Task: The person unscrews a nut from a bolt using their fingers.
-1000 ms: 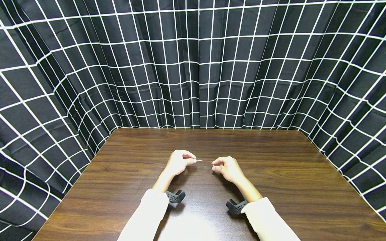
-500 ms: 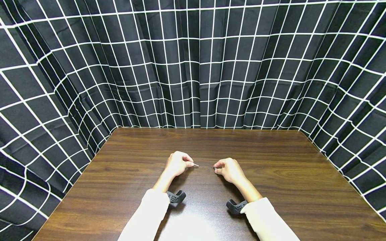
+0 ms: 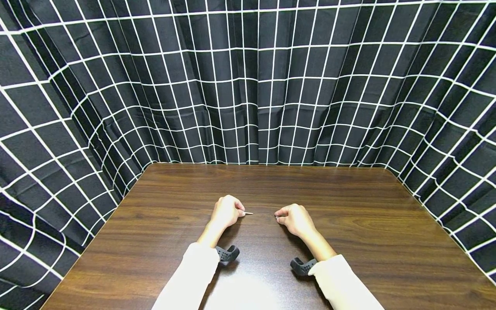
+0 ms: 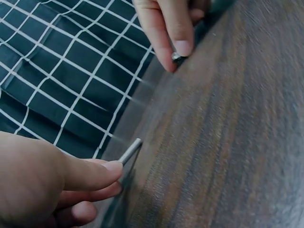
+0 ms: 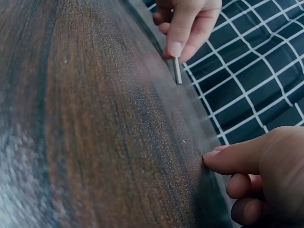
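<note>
Between thumb and fingers, my left hand [image 3: 226,211] pinches a thin silver screw [image 3: 249,213]. In the left wrist view the screw [image 4: 130,151] shows a threaded shaft, its free end pointing away from the fingertips; whether it has a head is hidden by the fingers. My right hand [image 3: 296,219] pinches a small shiny metal piece [image 4: 176,58], which looks like a nut but is mostly covered. In the right wrist view that piece is hidden behind the thumb of the right hand [image 5: 266,166]. A gap separates the two hands, both just above the table.
The brown wood-grain table [image 3: 174,185] reaches to a black curtain [image 3: 267,86] with white grid lines, which hangs behind it and at both sides. Dark straps [image 3: 228,254] sit at both wrists, by the white sleeves [image 3: 190,275].
My left hand has come slightly left and nearer, drawing the screw away from the right hand. The right hand has shifted slightly right and nearer, still pinching the small metal piece.
</note>
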`<state>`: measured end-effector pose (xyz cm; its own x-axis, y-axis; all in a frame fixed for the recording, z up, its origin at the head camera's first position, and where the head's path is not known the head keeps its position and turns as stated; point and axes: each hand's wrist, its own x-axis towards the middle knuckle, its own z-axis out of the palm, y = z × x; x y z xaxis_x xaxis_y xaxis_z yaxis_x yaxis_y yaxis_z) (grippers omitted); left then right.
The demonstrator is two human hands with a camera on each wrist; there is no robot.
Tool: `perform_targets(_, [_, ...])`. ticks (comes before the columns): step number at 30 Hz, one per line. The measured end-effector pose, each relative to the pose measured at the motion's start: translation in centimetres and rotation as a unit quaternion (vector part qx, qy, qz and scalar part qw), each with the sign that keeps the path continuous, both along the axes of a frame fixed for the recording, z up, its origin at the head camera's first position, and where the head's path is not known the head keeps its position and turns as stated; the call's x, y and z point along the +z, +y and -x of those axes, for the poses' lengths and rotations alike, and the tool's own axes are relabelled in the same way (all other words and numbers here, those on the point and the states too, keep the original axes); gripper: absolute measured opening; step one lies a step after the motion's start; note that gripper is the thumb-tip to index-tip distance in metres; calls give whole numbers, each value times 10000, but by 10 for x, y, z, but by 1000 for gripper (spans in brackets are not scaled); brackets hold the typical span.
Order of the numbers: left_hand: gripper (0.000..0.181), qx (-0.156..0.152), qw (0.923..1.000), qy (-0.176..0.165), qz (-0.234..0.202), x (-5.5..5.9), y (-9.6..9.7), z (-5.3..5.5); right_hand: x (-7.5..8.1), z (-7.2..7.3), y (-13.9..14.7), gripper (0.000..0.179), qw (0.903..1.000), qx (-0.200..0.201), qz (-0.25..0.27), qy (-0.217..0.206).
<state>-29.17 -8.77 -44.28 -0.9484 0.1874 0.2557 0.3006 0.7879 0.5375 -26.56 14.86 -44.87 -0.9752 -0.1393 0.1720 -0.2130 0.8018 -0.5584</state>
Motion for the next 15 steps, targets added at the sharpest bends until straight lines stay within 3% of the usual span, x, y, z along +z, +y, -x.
perform_targets(4, [13, 48, 9997, 162, 188, -1, 1, 0, 0, 0, -1, 14, 10000, -33, -71, 33])
perform_targets(9, [10, 56, 9991, -155, 391, -1, 1, 0, -1, 0, -1, 15, 9998, -78, -145, 83])
perform_targets(15, [7, -84, 9984, -292, 475, 0, 1, -1, -1, 0, -1, 15, 9997, -76, -162, 151])
